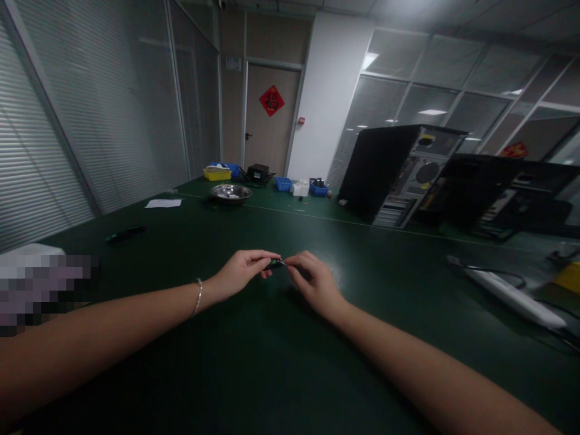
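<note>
Left hand (247,270) near centre of frame, thumb and fingers pinched on small dark-green piece (274,264). Right hand (318,285) just right of it, thumb and finger closed on thin metallic bit (283,263) at piece's right end; cannot tell whether both are joined. Green table (254,362) beneath. Metal bowl (216,194) upper left of centre; computer tower (380,169) upper right; white power strip (521,296) toward right edge.

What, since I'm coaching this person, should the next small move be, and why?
Perhaps the left hand should tilt the small dark piece slightly upward: that hand covers much of it, and whether the thin shiny piece at the right hand touches it is too small to tell.
</note>
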Tool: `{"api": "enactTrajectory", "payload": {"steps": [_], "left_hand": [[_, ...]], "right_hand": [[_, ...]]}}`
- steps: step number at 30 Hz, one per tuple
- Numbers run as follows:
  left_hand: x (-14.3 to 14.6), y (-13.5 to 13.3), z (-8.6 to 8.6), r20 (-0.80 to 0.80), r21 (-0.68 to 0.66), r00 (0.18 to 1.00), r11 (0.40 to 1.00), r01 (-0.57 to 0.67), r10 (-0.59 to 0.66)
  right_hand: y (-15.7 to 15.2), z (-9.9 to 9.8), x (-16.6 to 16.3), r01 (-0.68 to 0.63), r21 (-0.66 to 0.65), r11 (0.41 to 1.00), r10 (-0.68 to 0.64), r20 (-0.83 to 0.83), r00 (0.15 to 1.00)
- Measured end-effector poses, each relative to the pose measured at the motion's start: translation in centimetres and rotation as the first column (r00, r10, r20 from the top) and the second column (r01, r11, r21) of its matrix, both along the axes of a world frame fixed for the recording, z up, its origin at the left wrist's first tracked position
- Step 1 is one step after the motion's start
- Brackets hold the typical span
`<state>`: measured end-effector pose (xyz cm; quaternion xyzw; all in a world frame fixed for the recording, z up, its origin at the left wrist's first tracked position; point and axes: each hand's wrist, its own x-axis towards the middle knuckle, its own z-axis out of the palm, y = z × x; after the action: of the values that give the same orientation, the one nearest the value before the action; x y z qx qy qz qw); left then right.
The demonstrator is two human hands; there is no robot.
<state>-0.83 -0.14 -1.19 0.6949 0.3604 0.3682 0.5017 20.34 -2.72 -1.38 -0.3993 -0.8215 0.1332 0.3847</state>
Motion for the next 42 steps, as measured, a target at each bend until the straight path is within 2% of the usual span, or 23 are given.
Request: {"api": "enactTrajectory", "payload": {"steps": [4,9,16,19,24,33,42], "left_hand": [[-0.12,0.1,-0.13,-0.029,0.048,1.0,0.999,-0.003,0.004],[0.07,0.15,-0.36,0.005,0.048,0.997,0.996,0.077,-0.077],[-0.15,-0.29,-0.13,-0.116,0.286,0.993,0.958,0.029,0.004],[-0.32,-0.34,-0.12,-0.162,0.328,0.987,0.944,0.037,0.017],[-0.32,-0.12,-0.39,-0.104,0.228,0.994,0.971,0.069,-0.046],[-0.15,-0.08,-0.12,-0.069,0.07,0.995,0.995,0.077,-0.072],[0.13,-0.03,-0.05,0.04,0.064,0.999,0.997,0.033,-0.036]], "right_hand": [[0.14,-0.15,0.09,0.013,0.015,1.0,-0.013,0.014,1.0],[0.18,-0.15,0.11,0.02,0.026,0.999,-0.02,0.014,1.0],[0.1,-0.16,0.15,0.017,0.028,0.999,-0.018,0.03,0.999],[0.12,-0.19,0.21,-0.006,0.025,1.0,0.005,0.024,1.0],[0.05,-0.1,0.18,-0.046,0.027,0.999,0.046,-0.009,0.999],[0.09,-0.26,0.15,-0.063,0.021,0.998,0.064,-0.038,0.997],[0.02,-0.12,0.1,-0.03,-0.003,1.0,0.03,-0.025,0.999]]}}
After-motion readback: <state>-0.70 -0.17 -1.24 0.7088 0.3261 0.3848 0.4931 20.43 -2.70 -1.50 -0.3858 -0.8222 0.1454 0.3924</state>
